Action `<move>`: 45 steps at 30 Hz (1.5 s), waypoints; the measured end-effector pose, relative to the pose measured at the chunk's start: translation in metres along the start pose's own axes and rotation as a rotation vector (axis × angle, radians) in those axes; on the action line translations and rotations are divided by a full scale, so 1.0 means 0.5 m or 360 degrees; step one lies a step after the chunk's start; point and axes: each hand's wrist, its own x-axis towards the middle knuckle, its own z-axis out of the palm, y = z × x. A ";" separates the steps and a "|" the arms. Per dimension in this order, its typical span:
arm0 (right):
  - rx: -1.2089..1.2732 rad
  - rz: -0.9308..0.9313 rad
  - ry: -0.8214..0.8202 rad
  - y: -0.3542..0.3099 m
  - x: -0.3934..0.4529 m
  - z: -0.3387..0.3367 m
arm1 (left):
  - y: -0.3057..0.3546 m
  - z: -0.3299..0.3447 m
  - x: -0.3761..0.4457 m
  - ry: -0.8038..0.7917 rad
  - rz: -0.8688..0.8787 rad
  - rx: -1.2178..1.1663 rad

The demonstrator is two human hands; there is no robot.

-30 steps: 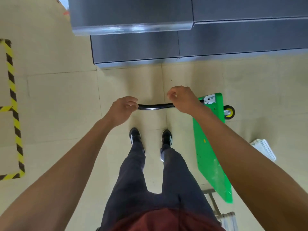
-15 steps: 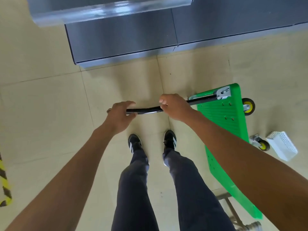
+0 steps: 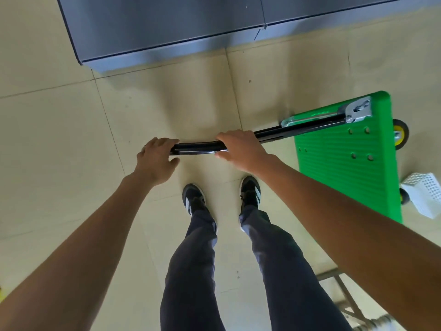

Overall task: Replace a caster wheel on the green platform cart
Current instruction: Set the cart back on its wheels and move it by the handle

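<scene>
Seen from above, both bare arms reach down toward the middle of the frame, where a black handle bar (image 3: 198,149) runs roughly level and then slopes up to the right. The left hand (image 3: 156,161) lies over the bar's left end with the fingers draped on top and the thumb spread loose beneath, so it rests there rather than clenching. The right hand (image 3: 238,149) is wrapped around the bar just right of centre, fingers curled over the top and thumb under it. The bar leads to a metal hinge bracket (image 3: 359,112) at the upper corner of the green cart deck (image 3: 346,163), which fills the right side of the frame. A yellow-hubbed caster wheel (image 3: 401,134) shows past the deck's right edge, and a second wheel (image 3: 404,199) peeks out lower down, just beside a white perforated basket (image 3: 424,194) on the floor. Two dark shoes with white stripes (image 3: 193,199) stand on the pale tile floor (image 3: 59,139) below the bar. A grey cabinet (image 3: 167,25) spans the top of the frame.
</scene>
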 end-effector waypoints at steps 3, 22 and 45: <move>-0.0052 -0.0002 0.0018 -0.001 0.013 0.026 | -0.006 0.009 0.016 0.0082 0.0005 0.0023; -0.0338 -0.0149 0.0155 -0.012 -0.107 -0.007 | 0.057 -0.055 -0.114 0.0003 0.0125 0.0273; -0.0141 -0.0255 0.0451 0.037 -0.208 -0.193 | 0.262 -0.258 -0.245 0.0654 0.0482 0.0572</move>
